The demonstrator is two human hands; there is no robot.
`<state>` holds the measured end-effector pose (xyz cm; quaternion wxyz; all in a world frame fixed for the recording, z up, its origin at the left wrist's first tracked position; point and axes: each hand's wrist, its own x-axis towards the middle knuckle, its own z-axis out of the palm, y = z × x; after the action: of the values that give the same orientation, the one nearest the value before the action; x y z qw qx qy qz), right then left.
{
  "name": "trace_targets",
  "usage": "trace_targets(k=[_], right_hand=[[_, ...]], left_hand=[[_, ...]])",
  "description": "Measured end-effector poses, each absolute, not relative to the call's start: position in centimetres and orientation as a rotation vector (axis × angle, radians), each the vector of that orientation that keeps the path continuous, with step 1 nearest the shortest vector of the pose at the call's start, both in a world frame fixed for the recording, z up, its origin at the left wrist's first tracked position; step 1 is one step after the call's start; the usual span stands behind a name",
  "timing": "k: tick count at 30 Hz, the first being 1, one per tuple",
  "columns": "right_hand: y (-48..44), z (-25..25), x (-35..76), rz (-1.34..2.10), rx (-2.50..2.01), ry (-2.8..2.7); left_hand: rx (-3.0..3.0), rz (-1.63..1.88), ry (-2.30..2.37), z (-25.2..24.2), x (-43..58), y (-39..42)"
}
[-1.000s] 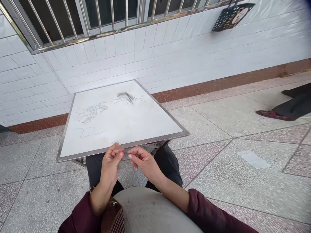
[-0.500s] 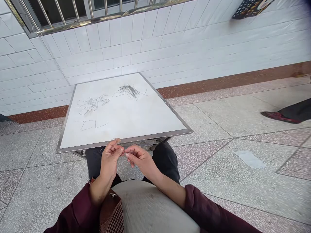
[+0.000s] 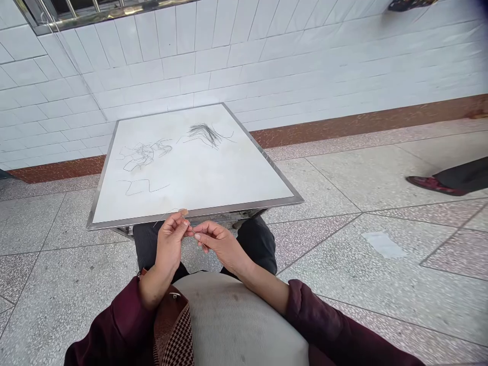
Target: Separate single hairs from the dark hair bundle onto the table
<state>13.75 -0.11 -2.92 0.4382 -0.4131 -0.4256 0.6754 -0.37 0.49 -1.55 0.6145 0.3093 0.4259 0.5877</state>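
Observation:
My left hand [image 3: 170,244] is closed in a pinch on a thin wire [image 3: 164,215], whose fine end sticks out past the fingers toward the table edge. A small tan patch [image 3: 183,212] shows at a left fingertip; whether it is tape I cannot tell. Close beside it, my right hand [image 3: 221,247] pinches the same thin strand between thumb and forefinger. Both hands are just off the table's near edge, above my lap. On the white table [image 3: 229,178] lie a loose tangle of bent wires [image 3: 143,154], a denser bundle of dark wires [image 3: 206,133] and a single zigzag wire [image 3: 148,188].
The table has a metal rim and stands near a white tiled wall [image 3: 267,66]. A barred window [image 3: 91,12] is at upper left. To the right, a person's shoe [image 3: 434,185] and a pale sheet [image 3: 384,244] are on the speckled floor. A checked strap [image 3: 178,330] hangs at my front.
My view has shifted slightly, so the window and wall sit higher in the picture. Both hands stay pinched close together on the wire, with small finger movements. The wires on the table lie as before.

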Motion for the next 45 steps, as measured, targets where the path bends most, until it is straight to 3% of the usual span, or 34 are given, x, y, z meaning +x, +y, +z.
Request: trace_targets(k=[45], right_hand=[[0.1,-4.2,13.6,1.647,-1.074,-1.102]], left_hand=[[0.734,1.311,1.059,-2.5,-0.6,0.8]])
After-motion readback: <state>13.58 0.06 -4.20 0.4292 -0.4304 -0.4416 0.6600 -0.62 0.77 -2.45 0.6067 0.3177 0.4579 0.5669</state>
